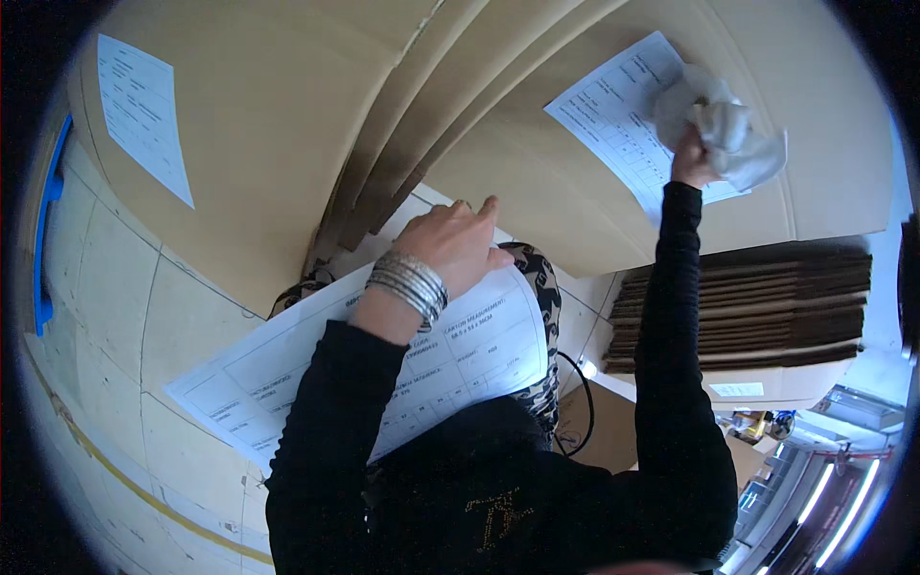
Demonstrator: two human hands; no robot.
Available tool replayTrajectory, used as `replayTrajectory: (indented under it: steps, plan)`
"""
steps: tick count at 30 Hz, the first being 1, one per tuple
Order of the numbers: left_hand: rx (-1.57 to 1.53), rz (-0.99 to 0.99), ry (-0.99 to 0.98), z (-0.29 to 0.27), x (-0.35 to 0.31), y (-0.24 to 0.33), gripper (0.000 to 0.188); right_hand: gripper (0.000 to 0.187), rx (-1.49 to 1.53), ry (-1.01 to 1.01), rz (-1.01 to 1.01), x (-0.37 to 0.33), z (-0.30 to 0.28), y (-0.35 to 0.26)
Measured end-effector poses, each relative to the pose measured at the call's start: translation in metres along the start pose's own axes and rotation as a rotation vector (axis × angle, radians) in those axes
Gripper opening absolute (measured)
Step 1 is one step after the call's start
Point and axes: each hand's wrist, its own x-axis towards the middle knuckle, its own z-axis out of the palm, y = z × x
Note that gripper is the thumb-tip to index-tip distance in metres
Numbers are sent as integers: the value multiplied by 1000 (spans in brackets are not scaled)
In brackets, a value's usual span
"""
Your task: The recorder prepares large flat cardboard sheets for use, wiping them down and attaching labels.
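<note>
My right hand (pixel 694 161) grips a crumpled white cloth (pixel 733 134). The cloth is against a printed white label sheet (pixel 613 110) on the broad side of a cardboard carton (pixel 537 177), covering part of the sheet's right side. My left hand (pixel 450 244), with several silver bangles at its wrist, is over my lap, thumb and forefinger apart. Beneath that hand and forearm, printed paper sheets (pixel 479 335) lie across my thighs; my sleeve hides part of them. I cannot tell whether the left hand touches the paper.
At the left stands another carton (pixel 259 115) bearing a label sheet (pixel 146 120). Flattened cartons (pixel 738 311) are stacked at the right. A blue pallet edge (pixel 48 230) shows far left, beside the tiled floor (pixel 105 278) with its yellow line. A black cable (pixel 585 412) loops near my leg.
</note>
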Motion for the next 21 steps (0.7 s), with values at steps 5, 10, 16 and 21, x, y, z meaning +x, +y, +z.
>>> replayTrajectory:
  steps: [5, 10, 16, 21]
  plan:
    - [-26, 47, 79, 11, 5, 1, 69, 58, 87, -64, -109, -61, 84, -39]
    - [-67, 76, 16, 12, 25, 1, 72, 54, -307, -712, -481, -183, 98, -68]
    - [-46, 33, 20, 5, 10, -9, 71, 47, 291, -370, -12, -104, 10, -38]
    - [40, 0, 85, 6, 15, 2, 69, 64, 13, -229, -61, 6, -15, 10]
